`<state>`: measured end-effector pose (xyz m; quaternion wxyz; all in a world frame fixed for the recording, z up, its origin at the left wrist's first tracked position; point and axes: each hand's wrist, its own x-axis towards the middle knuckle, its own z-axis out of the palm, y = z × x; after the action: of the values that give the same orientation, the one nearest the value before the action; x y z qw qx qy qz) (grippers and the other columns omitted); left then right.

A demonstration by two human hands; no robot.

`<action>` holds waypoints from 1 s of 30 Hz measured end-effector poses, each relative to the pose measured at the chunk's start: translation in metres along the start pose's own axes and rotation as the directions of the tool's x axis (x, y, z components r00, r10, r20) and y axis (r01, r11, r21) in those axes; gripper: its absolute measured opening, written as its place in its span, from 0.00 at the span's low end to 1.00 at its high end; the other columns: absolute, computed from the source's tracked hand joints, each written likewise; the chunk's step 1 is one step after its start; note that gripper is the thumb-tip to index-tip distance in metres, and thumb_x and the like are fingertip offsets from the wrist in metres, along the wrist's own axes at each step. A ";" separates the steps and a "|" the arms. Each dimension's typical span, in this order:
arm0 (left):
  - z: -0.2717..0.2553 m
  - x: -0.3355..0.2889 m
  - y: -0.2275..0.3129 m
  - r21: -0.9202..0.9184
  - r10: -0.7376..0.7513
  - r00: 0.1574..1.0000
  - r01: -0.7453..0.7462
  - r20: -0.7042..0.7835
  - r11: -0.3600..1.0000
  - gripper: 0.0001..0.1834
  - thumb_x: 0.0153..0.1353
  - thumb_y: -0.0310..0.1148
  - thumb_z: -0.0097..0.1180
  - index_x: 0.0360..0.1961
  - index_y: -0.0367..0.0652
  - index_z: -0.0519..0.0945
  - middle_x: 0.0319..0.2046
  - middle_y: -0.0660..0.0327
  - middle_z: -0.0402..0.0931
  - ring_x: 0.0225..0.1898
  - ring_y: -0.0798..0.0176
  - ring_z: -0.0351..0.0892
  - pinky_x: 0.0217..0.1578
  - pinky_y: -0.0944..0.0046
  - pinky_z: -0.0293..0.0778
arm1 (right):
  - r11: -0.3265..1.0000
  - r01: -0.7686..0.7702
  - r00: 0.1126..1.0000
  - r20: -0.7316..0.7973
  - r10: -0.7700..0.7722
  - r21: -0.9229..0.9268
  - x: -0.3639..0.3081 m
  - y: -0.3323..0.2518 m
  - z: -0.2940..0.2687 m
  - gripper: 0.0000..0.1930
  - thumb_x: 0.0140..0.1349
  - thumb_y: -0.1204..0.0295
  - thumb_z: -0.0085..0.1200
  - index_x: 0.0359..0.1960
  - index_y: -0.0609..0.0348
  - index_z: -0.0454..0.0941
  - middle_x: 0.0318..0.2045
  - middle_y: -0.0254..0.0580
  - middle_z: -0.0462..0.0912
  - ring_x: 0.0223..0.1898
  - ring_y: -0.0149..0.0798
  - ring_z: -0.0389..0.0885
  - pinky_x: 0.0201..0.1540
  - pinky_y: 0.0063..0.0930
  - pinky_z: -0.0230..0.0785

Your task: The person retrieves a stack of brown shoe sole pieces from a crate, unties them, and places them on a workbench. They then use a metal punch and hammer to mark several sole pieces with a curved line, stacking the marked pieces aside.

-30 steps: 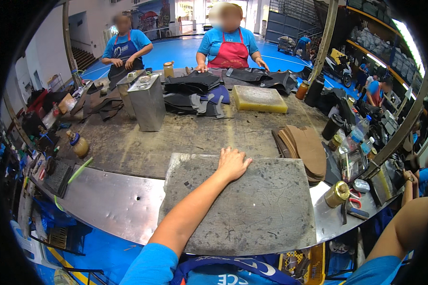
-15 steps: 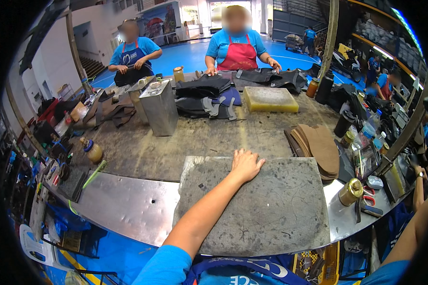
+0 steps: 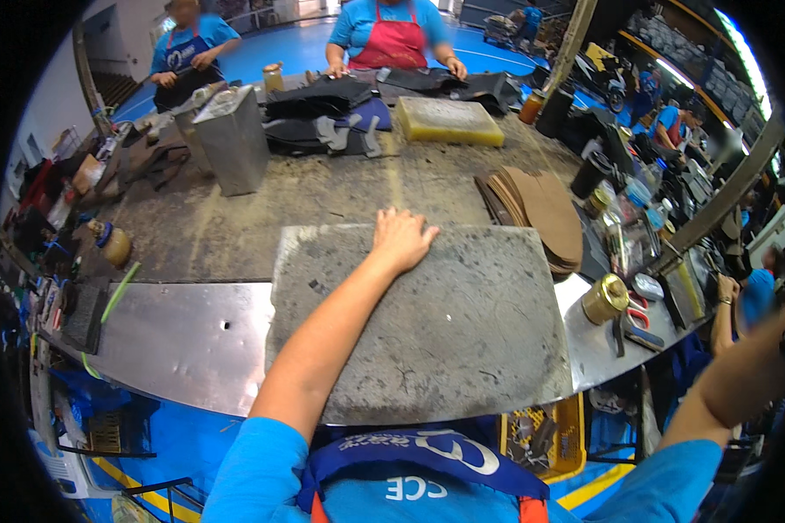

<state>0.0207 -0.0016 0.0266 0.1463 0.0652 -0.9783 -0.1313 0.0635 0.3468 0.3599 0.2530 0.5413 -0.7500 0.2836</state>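
Observation:
My left hand (image 3: 403, 237) rests on the far edge of a worn grey cutting board (image 3: 462, 349), fingers over the edge and thumb apart. It holds nothing. My left forearm crosses the board, which bears dark specks and scratches. My right arm is raised at the right rim, its forearm blurred, and the hand is outside the picture. To the right of the board lies a stack of brown shoe-shaped pieces (image 3: 545, 218). Nearer me stand a gold-coloured tin (image 3: 604, 299) and red-handled scissors (image 3: 638, 314).
A tall metal can (image 3: 235, 144), dark cut pieces (image 3: 318, 109) and a yellowish block (image 3: 449, 122) occupy the far table. A glue jar (image 3: 112, 244) stands at left. Two co-workers in aprons stand opposite. A yellow crate (image 3: 571, 436) sits below the table's near edge.
The view has tilted down and turned right, so the table appears higher and farther left. My left hand stays on the board's far edge. More of my raised right arm shows.

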 end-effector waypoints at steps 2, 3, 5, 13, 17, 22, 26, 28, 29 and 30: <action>0.000 -0.001 0.000 -0.004 0.011 1.000 -0.011 -0.011 1.000 0.23 0.58 0.51 0.43 0.37 0.43 0.79 0.39 0.52 0.74 0.48 0.49 0.66 0.50 0.53 0.56 | 0.991 -0.130 0.991 0.015 0.129 0.036 -0.006 0.025 0.026 0.18 0.62 0.54 0.43 0.35 0.57 0.75 0.31 0.38 0.77 0.31 0.28 0.75 0.35 0.25 0.67; -0.001 0.000 -0.001 0.000 0.018 1.000 -0.018 -0.026 1.000 0.23 0.58 0.51 0.43 0.37 0.43 0.79 0.39 0.52 0.75 0.47 0.50 0.66 0.50 0.53 0.57 | 0.976 -0.204 0.979 0.046 0.201 0.071 -0.011 0.040 0.043 0.19 0.62 0.54 0.42 0.35 0.57 0.75 0.31 0.38 0.77 0.30 0.28 0.75 0.35 0.25 0.67; -0.001 -0.001 -0.001 0.009 0.024 0.999 -0.023 -0.039 1.000 0.23 0.57 0.51 0.43 0.37 0.43 0.79 0.38 0.53 0.75 0.47 0.50 0.67 0.49 0.54 0.57 | 0.908 -0.384 0.920 0.158 0.359 0.168 -0.024 0.073 0.087 0.20 0.62 0.53 0.42 0.35 0.58 0.75 0.30 0.39 0.77 0.30 0.28 0.75 0.34 0.24 0.67; -0.004 -0.003 0.002 -0.021 0.016 0.999 -0.017 -0.034 1.000 0.22 0.58 0.49 0.44 0.37 0.41 0.79 0.37 0.52 0.75 0.46 0.50 0.68 0.50 0.53 0.57 | 0.602 -0.789 0.591 0.115 0.798 -0.122 -0.094 0.215 0.211 0.09 0.61 0.68 0.47 0.33 0.60 0.77 0.17 0.37 0.76 0.17 0.28 0.74 0.20 0.24 0.62; -0.005 -0.003 0.002 -0.013 0.020 0.998 -0.021 -0.051 1.000 0.21 0.57 0.49 0.46 0.37 0.41 0.79 0.36 0.53 0.76 0.45 0.50 0.68 0.49 0.53 0.58 | 0.496 -0.812 0.510 0.039 0.859 -0.307 -0.107 0.245 0.255 0.12 0.52 0.63 0.56 0.29 0.61 0.79 0.18 0.46 0.79 0.21 0.37 0.79 0.27 0.30 0.69; -0.003 -0.004 0.002 -0.019 0.011 0.996 -0.013 -0.088 1.000 0.20 0.56 0.48 0.47 0.36 0.42 0.79 0.35 0.54 0.76 0.45 0.51 0.69 0.48 0.55 0.59 | 0.385 -0.747 0.440 0.030 0.897 -0.543 -0.075 0.245 0.312 0.31 0.43 0.49 0.61 0.43 0.62 0.74 0.43 0.53 0.77 0.46 0.51 0.75 0.47 0.41 0.68; -0.001 -0.005 0.002 -0.011 0.004 0.995 -0.005 -0.098 1.000 0.19 0.56 0.47 0.48 0.35 0.42 0.79 0.34 0.54 0.76 0.44 0.51 0.69 0.48 0.55 0.59 | 0.344 -0.659 0.383 0.095 0.919 -0.669 -0.048 0.240 0.321 0.38 0.39 0.44 0.62 0.47 0.59 0.73 0.49 0.47 0.72 0.53 0.48 0.68 0.50 0.47 0.65; -0.002 -0.005 0.002 -0.029 -0.008 0.997 0.006 -0.082 1.000 0.19 0.56 0.47 0.48 0.34 0.42 0.79 0.33 0.54 0.76 0.44 0.52 0.69 0.48 0.55 0.59 | 0.326 -0.612 0.343 0.129 0.931 -0.720 -0.041 0.235 0.323 0.42 0.35 0.41 0.62 0.48 0.61 0.72 0.49 0.44 0.73 0.53 0.45 0.67 0.48 0.48 0.66; -0.002 -0.004 0.003 -0.041 -0.010 0.996 0.007 -0.090 0.999 0.19 0.56 0.47 0.48 0.34 0.42 0.79 0.33 0.54 0.76 0.44 0.52 0.69 0.48 0.55 0.58 | 0.309 -0.585 0.345 0.114 0.932 -0.750 -0.038 0.233 0.325 0.43 0.35 0.40 0.62 0.48 0.62 0.72 0.49 0.44 0.72 0.53 0.44 0.68 0.48 0.48 0.67; -0.003 -0.004 0.003 -0.038 -0.015 0.997 0.012 -0.078 0.999 0.19 0.56 0.47 0.48 0.34 0.42 0.79 0.33 0.54 0.75 0.44 0.52 0.69 0.48 0.55 0.58 | 0.289 -0.558 0.346 0.099 0.933 -0.778 -0.036 0.232 0.328 0.43 0.35 0.39 0.61 0.47 0.63 0.72 0.48 0.44 0.72 0.52 0.44 0.68 0.48 0.48 0.67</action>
<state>0.0252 0.0013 0.0289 0.1849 0.0743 -0.9687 -0.1480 -0.1713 0.2007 0.0668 0.0149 0.0311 -0.9974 -0.0630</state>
